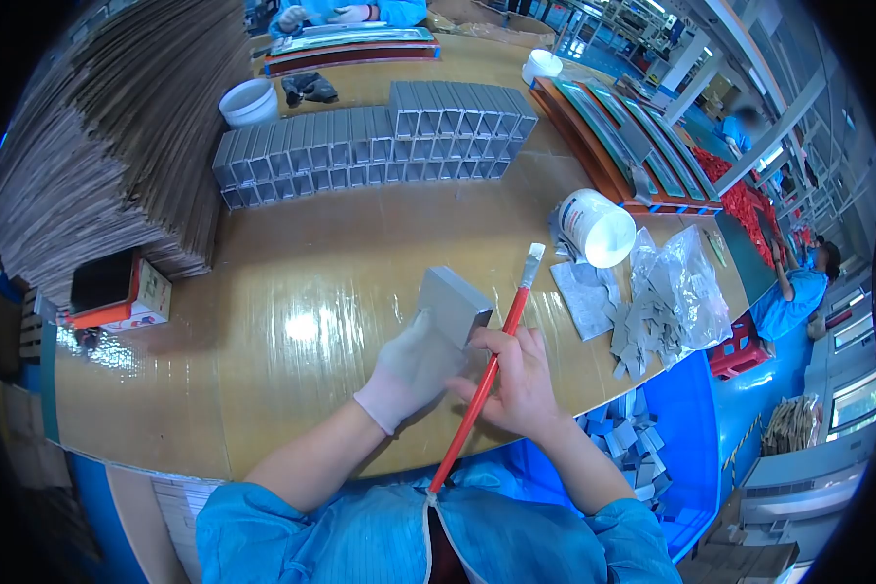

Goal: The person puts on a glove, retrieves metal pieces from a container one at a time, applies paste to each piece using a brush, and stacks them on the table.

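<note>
With our gloved left hand [417, 362] we hold one grey rectangular piece [454, 304]; the fingers are closed around its lower part, above the near side of the worktop [302, 243]. Our bare right hand [521, 384] grasps a red-handled brush [481, 389] between its fingers, with the pale bristles pointing up and away from us. The right fingertips are close to the piece; if they touch it, we cannot tell. Beyond our hands there is a stacked row of grey hollow pieces [360, 146]. To our right lies a tipped white tub [599, 229], and near it are grey scraps [647, 326] and a clear plastic bag [696, 292].
</note>
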### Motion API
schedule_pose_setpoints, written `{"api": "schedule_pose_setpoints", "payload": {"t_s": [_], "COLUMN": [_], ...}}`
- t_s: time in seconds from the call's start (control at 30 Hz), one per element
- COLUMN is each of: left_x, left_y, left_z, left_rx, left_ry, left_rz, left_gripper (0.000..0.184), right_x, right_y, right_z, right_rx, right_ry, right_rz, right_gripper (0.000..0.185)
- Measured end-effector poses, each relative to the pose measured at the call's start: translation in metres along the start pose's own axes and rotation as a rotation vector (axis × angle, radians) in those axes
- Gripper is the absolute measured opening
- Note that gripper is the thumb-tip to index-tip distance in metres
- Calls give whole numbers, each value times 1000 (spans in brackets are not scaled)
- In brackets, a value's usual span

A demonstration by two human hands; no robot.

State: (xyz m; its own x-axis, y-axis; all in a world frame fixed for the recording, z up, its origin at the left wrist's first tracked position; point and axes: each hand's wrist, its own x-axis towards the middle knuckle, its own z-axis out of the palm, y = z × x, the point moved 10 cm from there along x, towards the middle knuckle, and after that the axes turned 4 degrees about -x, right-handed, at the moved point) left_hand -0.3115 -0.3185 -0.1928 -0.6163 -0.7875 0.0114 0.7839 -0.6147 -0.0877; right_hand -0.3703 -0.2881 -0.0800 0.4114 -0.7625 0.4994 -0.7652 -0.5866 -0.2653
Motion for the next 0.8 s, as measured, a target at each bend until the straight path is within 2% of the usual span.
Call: {"api": "schedule_pose_setpoints", "payload": {"t_s": [0.23,0.37,0.4,0.57,0.7,0.8], "left_x": [0,1,1,-1,-11,-12], "left_y": [2,-5,-5,-6,-6,-9], "left_z": [-5,-14,-16,-25,3,7], "left_rx": [-12,-603,-601,-441,397,540], "left_ry": [60,87,88,124,212,123], "left_rz": [-2,-112,-113,-91,5,-48], "left_gripper": [41,40,40,40,41,42], "right_x": [-1,-8,-9,-20,-14,-9], "right_y": [-3,-5,-3,14,10,5], "right_z": [-2,-27,-28,-53,-61,-67], "right_rx": [-17,121,121,295,220,216], "right_ry": [-25,148,149,343,363,322], "right_rz": [2,-88,-87,-5,-1,-32], "right_gripper": [55,50,50,47,48,49]}}
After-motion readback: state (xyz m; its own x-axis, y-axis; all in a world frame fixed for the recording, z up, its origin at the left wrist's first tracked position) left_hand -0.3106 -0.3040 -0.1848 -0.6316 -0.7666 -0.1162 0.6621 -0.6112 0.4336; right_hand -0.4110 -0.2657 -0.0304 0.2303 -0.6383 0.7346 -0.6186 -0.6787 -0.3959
